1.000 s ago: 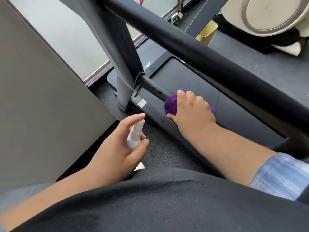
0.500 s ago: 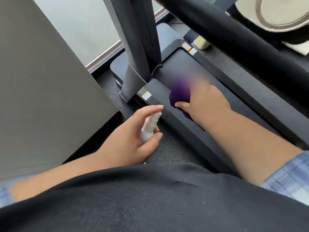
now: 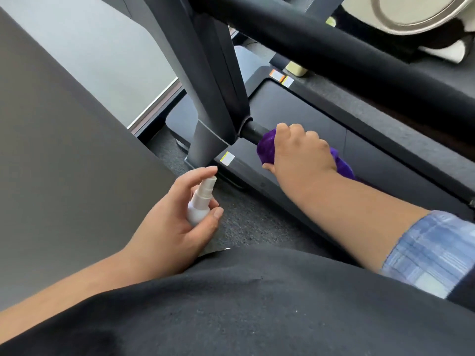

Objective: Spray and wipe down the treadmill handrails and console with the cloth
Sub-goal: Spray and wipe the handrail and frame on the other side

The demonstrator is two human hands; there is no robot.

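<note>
My right hand (image 3: 300, 152) grips a purple cloth (image 3: 266, 147) wrapped around a short black handrail (image 3: 253, 132) that sticks out of the grey treadmill upright (image 3: 205, 80). The cloth's tail shows behind my wrist. My left hand (image 3: 177, 222) holds a small white spray bottle (image 3: 200, 201) upright, nozzle up, index finger above the nozzle, left of and below the cloth. A thick black padded handrail (image 3: 334, 50) crosses overhead from top centre to the right. The console is out of view.
The treadmill deck (image 3: 308, 116) with its dark belt lies under my right arm. A grey panel (image 3: 64, 155) stands close on the left. Grey carpet (image 3: 252, 222) lies between. A cream machine (image 3: 416, 14) sits at top right. My black shirt fills the bottom.
My right hand with the cloth has slid along the short handrail toward the upright. The view shifted. My left hand keeps the bottle in about the same spot.
</note>
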